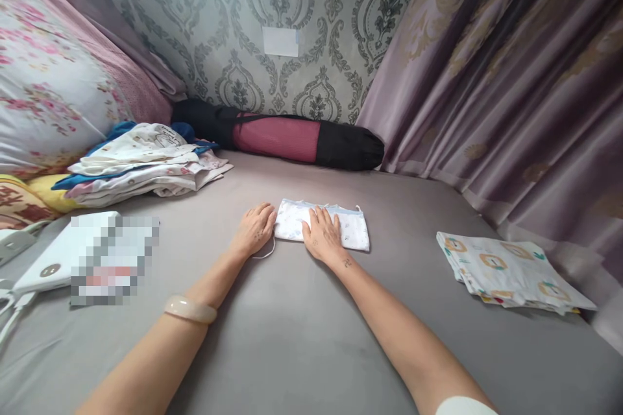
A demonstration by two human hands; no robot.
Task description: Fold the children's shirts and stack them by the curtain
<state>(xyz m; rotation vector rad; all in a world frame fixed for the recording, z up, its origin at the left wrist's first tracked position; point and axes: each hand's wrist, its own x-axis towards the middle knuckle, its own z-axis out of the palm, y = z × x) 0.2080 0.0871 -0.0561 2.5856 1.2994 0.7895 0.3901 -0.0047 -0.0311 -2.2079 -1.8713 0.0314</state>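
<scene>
A small white cloth garment (pixel 355 228) with a faint print and a pale blue edge lies folded flat on the grey bedsheet (pixel 287 337). My right hand (pixel 322 233) rests palm down on its middle, fingers spread. Beside its left edge, my left hand (pixel 256 227) lies flat on the sheet, fingers stretched out together. A thin white tie string (pixel 267 253) trails from the cloth near my left hand. Thin ties also show along the far edge. My right palm hides part of the cloth.
Folded printed cloths (pixel 506 269) lie at the right by the curtain (pixel 438 97). A pile of clothes (pixel 150 162) sits at the left, near a white box-like device (pixel 58 259) with cables. A black and red long bag (pixel 277 137) lies along the wall.
</scene>
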